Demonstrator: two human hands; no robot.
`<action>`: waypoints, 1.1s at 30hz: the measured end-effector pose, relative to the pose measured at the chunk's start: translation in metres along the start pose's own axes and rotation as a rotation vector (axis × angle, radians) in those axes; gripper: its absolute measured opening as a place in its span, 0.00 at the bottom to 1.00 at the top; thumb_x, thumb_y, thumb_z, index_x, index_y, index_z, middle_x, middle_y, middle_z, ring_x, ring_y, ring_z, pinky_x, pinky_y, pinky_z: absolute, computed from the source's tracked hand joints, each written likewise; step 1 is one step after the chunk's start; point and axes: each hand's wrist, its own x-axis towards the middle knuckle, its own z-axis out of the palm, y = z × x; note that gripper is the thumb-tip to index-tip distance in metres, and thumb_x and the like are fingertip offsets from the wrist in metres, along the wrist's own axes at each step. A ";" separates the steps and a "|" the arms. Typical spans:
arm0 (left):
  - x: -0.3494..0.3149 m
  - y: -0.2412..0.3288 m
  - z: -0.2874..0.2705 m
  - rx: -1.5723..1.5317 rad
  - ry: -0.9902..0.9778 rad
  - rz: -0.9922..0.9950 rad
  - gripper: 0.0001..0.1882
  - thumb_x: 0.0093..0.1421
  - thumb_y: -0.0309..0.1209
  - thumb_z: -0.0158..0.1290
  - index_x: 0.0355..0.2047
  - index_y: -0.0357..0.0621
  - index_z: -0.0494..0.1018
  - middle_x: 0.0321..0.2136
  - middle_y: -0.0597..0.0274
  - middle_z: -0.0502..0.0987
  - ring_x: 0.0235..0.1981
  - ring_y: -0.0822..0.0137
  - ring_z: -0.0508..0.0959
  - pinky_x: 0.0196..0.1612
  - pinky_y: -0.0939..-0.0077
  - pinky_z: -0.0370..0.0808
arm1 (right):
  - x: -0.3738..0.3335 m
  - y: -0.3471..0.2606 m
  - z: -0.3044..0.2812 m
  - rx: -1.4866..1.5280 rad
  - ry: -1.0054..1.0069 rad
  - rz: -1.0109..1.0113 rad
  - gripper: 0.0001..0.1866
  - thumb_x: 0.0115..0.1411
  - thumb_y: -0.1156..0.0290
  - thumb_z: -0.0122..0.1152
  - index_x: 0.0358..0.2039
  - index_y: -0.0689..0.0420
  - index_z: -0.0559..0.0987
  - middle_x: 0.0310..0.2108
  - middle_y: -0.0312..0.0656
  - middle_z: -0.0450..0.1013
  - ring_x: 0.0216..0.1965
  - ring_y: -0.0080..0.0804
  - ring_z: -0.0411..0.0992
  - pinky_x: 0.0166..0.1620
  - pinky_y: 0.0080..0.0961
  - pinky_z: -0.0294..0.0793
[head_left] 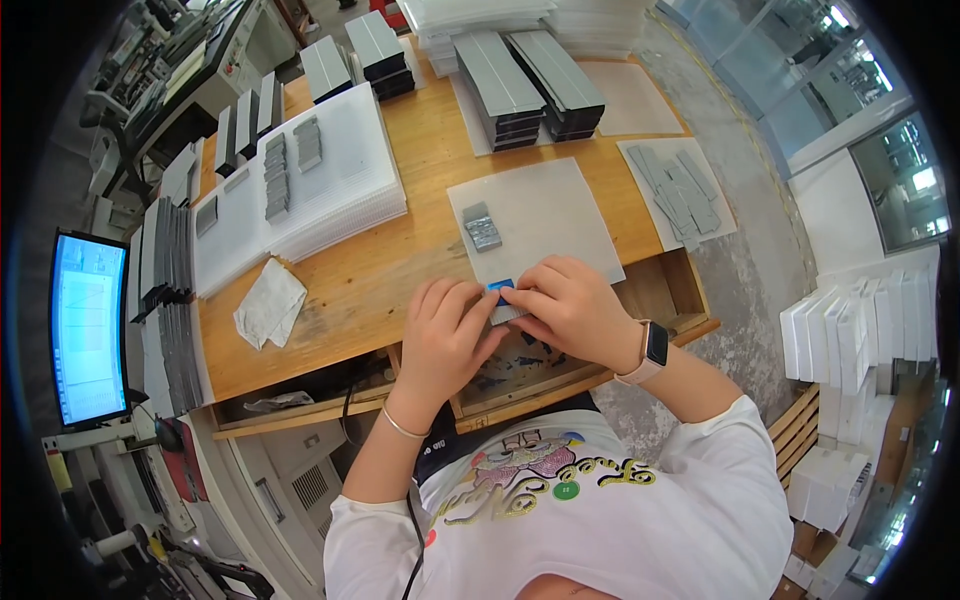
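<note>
Between my two hands, over the open drawer's edge, is a small grey flat piece (508, 313) with a bright blue patch (500, 286) on its far end. My left hand (438, 325) grips the piece from the left, thumb and fingers pressed to it. From the right, my right hand (575, 308) pinches it, fingertips at the blue patch. My fingers partly cover the piece. Just beyond, on a whitish sheet (550, 205), lies a small stack of grey pieces (482, 228).
The drawer (520, 375) below my hands holds blue scraps. Rows of grey pieces (276, 180) lie on a stack of white sheets (350, 150) at left. Long grey panels (497, 85) are piled at the back; loose strips (675, 190) lie right. A crumpled cloth (270, 303) lies near left.
</note>
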 end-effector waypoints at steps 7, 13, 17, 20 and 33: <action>-0.008 -0.004 0.011 0.046 0.068 0.057 0.18 0.38 0.29 0.60 0.33 0.41 0.72 0.32 0.59 0.70 0.37 0.58 0.70 0.43 0.62 0.66 | 0.000 -0.001 -0.001 0.025 0.015 -0.002 0.18 0.39 0.70 0.63 0.34 0.57 0.74 0.28 0.38 0.68 0.30 0.35 0.66 0.33 0.27 0.67; -0.007 0.000 0.005 0.013 0.048 0.043 0.18 0.39 0.29 0.59 0.33 0.39 0.72 0.32 0.59 0.70 0.37 0.58 0.70 0.44 0.61 0.66 | 0.006 -0.004 -0.006 -0.002 0.001 0.081 0.21 0.39 0.68 0.62 0.37 0.58 0.74 0.31 0.41 0.67 0.32 0.37 0.66 0.36 0.29 0.67; -0.006 0.000 0.005 0.030 0.047 0.060 0.17 0.41 0.30 0.58 0.33 0.35 0.71 0.32 0.56 0.69 0.36 0.58 0.69 0.43 0.62 0.66 | 0.005 -0.004 -0.004 0.018 -0.035 0.056 0.20 0.39 0.68 0.61 0.37 0.58 0.74 0.31 0.40 0.67 0.32 0.36 0.66 0.36 0.29 0.67; -0.007 -0.002 0.009 0.041 0.068 0.076 0.16 0.42 0.30 0.58 0.32 0.35 0.71 0.32 0.57 0.69 0.36 0.58 0.69 0.43 0.62 0.66 | 0.003 -0.003 -0.003 0.018 -0.039 0.045 0.19 0.39 0.69 0.62 0.36 0.57 0.74 0.30 0.39 0.67 0.32 0.35 0.66 0.35 0.28 0.67; -0.013 -0.002 0.015 0.063 0.164 0.126 0.12 0.41 0.26 0.59 0.28 0.36 0.72 0.29 0.59 0.71 0.33 0.60 0.72 0.40 0.63 0.69 | -0.003 -0.006 0.002 0.044 0.038 -0.020 0.10 0.42 0.73 0.62 0.29 0.55 0.76 0.25 0.35 0.68 0.28 0.31 0.67 0.30 0.26 0.67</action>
